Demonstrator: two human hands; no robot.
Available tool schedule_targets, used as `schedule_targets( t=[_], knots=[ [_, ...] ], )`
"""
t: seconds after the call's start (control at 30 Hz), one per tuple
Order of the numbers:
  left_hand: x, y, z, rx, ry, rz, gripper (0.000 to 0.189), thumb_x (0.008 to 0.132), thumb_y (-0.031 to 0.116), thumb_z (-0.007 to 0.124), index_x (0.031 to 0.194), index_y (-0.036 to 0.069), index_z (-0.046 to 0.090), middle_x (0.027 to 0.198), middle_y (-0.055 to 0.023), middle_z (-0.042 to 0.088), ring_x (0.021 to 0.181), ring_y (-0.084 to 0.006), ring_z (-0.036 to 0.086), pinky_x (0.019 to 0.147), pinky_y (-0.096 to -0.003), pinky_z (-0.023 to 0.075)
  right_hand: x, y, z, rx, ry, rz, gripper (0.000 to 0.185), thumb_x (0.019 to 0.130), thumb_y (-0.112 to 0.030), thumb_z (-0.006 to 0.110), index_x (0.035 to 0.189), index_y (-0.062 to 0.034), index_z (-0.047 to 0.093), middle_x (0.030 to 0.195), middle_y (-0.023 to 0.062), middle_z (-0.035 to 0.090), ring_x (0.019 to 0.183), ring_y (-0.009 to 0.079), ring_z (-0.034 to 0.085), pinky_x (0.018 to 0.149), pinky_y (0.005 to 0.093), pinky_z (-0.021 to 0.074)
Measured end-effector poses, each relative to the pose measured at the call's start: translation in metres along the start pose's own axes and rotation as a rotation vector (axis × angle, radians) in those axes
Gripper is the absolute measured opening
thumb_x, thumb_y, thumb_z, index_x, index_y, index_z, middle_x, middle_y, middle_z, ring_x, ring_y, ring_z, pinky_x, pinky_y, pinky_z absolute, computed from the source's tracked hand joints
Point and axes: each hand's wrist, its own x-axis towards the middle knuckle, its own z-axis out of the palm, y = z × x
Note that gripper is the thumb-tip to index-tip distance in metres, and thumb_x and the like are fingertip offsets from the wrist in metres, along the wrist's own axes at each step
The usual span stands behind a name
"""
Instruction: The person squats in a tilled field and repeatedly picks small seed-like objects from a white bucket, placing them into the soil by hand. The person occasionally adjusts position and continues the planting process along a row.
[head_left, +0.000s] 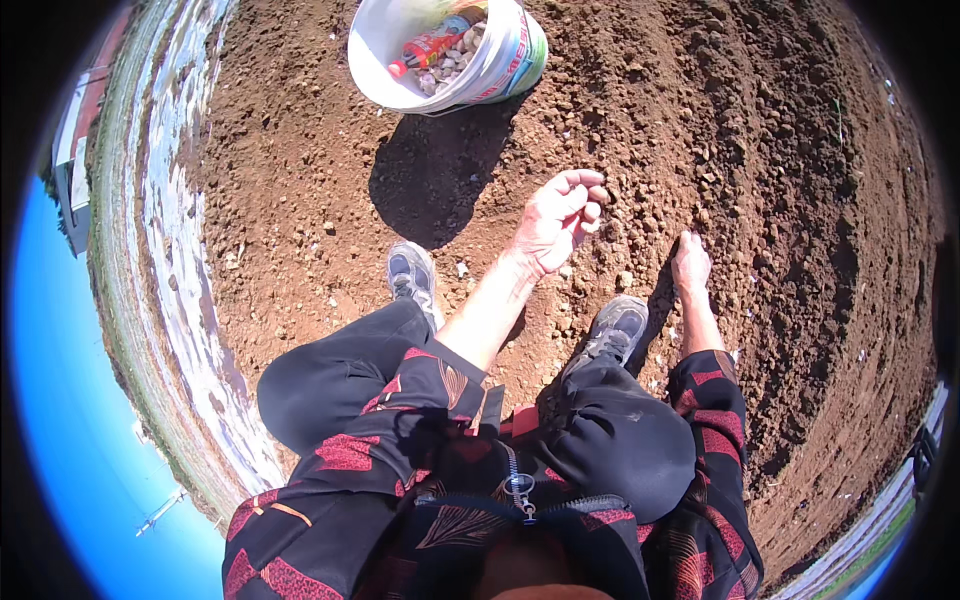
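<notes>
My left hand (562, 217) hovers over the loose brown soil between my shoes and the bucket, its fingers curled inward. Whether anything lies inside those fingers is hidden. Farther right, my right hand (691, 264) reaches down to the tilled soil (652, 202), with its fingertips at the ground beside a furrow. What it may be pinching cannot be made out. Ahead of me stands a white plastic bucket (375, 67) with printing on its side. Inside it are garlic cloves (450, 67) and a drink bottle (431, 46) with a red cap and label.
My left shoe (411, 274) and right shoe (619, 326) are planted on the soil. Ridges of clods (795, 150) run along the right. White plastic sheeting (176, 187) covers ground at the left, with a building (75, 165) beyond.
</notes>
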Motion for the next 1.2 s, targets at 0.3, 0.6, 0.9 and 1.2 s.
schedule_targets(
  t=[0.3, 0.6, 0.9, 1.2],
  knots=[
    [0.089, 0.261, 0.012, 1.311, 0.415, 0.561, 0.068, 0.088, 0.018, 0.070, 0.144, 0.007, 0.034, 0.143, -0.0205, 0.038, 0.117, -0.0320, 0.055, 0.093, -0.0400, 0.0523, -0.012, -0.001, 0.006, 0.200, 0.046, -0.060, 0.021, 0.081, 0.004, 0.045, 0.100, -0.0034, 0.050, 0.096, 0.0235, 0.054, 0.086, 0.0455, 0.059, 0.071, 0.0521, 0.0486],
    [0.174, 0.270, -0.078, 2.038, 0.139, 0.002, 0.066, 0.084, 0.028, 0.068, 0.141, 0.005, 0.043, 0.128, -0.0170, 0.057, 0.110, -0.0230, 0.058, 0.089, -0.0341, 0.0492, -0.018, 0.015, 0.006, 0.350, 0.158, 0.052, 0.024, 0.082, 0.002, 0.056, 0.105, -0.0036, 0.057, 0.098, 0.0218, 0.059, 0.093, 0.0401, 0.060, 0.077, 0.0458, 0.0496],
    [0.174, 0.268, -0.112, 2.084, 0.225, -0.090, 0.061, 0.084, 0.029, 0.068, 0.136, 0.004, 0.046, 0.121, -0.0137, 0.059, 0.098, -0.0207, 0.059, 0.080, -0.0329, 0.0491, -0.066, -0.021, 0.004, 0.456, 0.237, 0.155, 0.024, 0.080, 0.000, 0.058, 0.102, -0.0088, 0.060, 0.096, 0.0171, 0.057, 0.087, 0.0388, 0.062, 0.071, 0.0457, 0.0509],
    [0.168, 0.265, -0.123, 1.977, 0.324, -0.104, 0.057, 0.085, 0.029, 0.069, 0.132, 0.003, 0.049, 0.114, -0.0103, 0.060, 0.086, -0.0185, 0.060, 0.072, -0.0316, 0.0489, -0.088, -0.055, -0.008, 0.522, 0.330, 0.048, 0.023, 0.074, 0.002, 0.056, 0.095, -0.0072, 0.057, 0.085, 0.0127, 0.052, 0.078, 0.0331, 0.060, 0.064, 0.0430, 0.0503]
  ],
)
